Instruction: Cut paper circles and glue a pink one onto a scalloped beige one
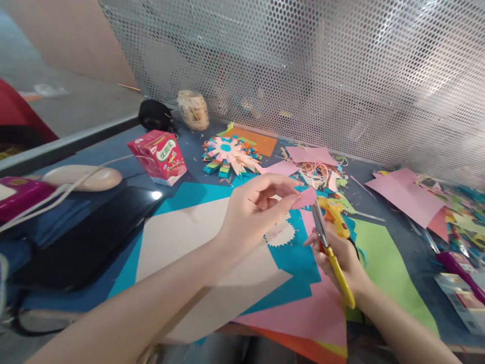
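Between the thumb and fingers of my left hand (257,207) is pinched a small piece of pink paper (306,198). My right hand (337,258) grips yellow-handled scissors (333,265), whose blades point up and sit right beside the pink piece. I cannot tell whether the blades touch it. Below my hands lies a round white paper cutout (279,233) with a jagged edge, on blue paper (299,258). Just behind the scissors rests a yellow glue gun (335,215), partly hidden by my right hand. A layered paper flower (229,151) lies farther back.
White sheets (182,242), pink paper (295,313) and green paper (386,268) cover the front. A pink drink carton (161,156) and a black tablet-like slab (87,237) are left. Scraps (318,169) lie before a perforated metal screen (303,65). A purple-handled tool (460,268) is right.
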A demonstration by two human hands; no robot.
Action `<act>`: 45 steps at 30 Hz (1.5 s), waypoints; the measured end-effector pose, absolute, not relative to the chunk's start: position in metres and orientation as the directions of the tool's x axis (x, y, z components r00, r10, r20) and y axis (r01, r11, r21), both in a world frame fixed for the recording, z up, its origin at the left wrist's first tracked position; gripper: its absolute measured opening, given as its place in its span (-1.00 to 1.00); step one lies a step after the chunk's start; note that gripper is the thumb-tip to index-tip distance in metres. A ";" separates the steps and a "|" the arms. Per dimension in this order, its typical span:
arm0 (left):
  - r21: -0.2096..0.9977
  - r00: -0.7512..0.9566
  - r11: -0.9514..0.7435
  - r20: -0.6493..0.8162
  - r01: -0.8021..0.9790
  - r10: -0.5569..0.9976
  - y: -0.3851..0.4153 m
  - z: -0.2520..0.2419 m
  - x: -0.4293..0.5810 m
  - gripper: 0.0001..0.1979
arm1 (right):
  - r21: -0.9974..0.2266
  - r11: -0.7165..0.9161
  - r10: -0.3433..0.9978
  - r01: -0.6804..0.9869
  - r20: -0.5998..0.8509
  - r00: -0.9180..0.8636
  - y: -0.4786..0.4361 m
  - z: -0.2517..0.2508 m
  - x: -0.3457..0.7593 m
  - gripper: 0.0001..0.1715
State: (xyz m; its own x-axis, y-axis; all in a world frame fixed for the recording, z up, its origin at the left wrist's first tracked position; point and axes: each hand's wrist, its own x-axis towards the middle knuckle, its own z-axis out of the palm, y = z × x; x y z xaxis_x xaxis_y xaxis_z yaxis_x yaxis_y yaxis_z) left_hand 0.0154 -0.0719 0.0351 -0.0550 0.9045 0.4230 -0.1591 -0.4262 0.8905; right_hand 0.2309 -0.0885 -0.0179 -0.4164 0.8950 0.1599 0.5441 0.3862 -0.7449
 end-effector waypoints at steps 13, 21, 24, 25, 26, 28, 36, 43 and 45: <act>0.887 -0.038 -0.433 0.433 -0.162 0.901 -0.074 0.038 0.014 -0.92 | -0.696 0.386 0.892 0.605 0.114 -0.438 -0.091 -0.010 0.230 -0.43; 0.885 0.001 -0.430 0.437 -0.178 0.900 -0.073 0.041 0.011 -0.92 | -0.673 0.425 0.877 0.605 0.139 -0.461 -0.092 -0.009 0.231 -0.46; 0.880 0.010 -0.446 0.454 -0.165 0.891 -0.074 0.043 0.009 -0.92 | -0.682 0.436 0.869 0.588 0.148 -0.472 -0.092 -0.009 0.231 -0.48; 0.877 0.011 -0.450 0.458 -0.167 0.889 -0.073 0.043 0.009 -0.90 | -0.688 0.438 0.866 0.579 0.150 -0.477 -0.092 -0.009 0.231 -0.48; 0.874 0.015 -0.456 0.465 -0.170 0.885 -0.073 0.042 0.008 -0.89 | -0.694 0.440 0.863 0.570 0.151 -0.482 -0.092 -0.010 0.231 -0.49; 0.863 0.023 -0.474 0.485 -0.172 0.874 -0.072 0.041 0.007 -0.84 | -0.707 0.442 0.859 0.553 0.156 -0.488 -0.092 -0.010 0.232 -0.50; 0.856 0.033 -0.490 0.502 -0.165 0.864 -0.071 0.041 0.004 -0.82 | -0.769 0.425 0.832 0.477 0.125 -0.541 -0.093 -0.007 0.234 -0.37; 0.850 0.030 -0.498 0.509 -0.170 0.860 -0.073 0.043 0.006 -0.83 | -0.770 0.413 0.843 0.487 0.121 -0.525 -0.092 -0.011 0.235 -0.36; 0.846 0.028 -0.502 0.514 -0.180 0.857 -0.072 0.044 0.007 -0.84 | -0.753 0.425 0.844 0.502 0.129 -0.521 -0.092 -0.011 0.235 -0.36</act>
State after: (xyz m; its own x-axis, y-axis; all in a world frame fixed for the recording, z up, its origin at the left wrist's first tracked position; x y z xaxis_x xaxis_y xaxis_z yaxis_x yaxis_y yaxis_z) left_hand 0.0067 -0.0723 0.0438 0.0277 0.8572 0.5143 -0.1804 -0.5017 0.8460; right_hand 0.2346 -0.0918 -0.0112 -0.5208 0.8439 0.1288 0.5020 0.4249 -0.7533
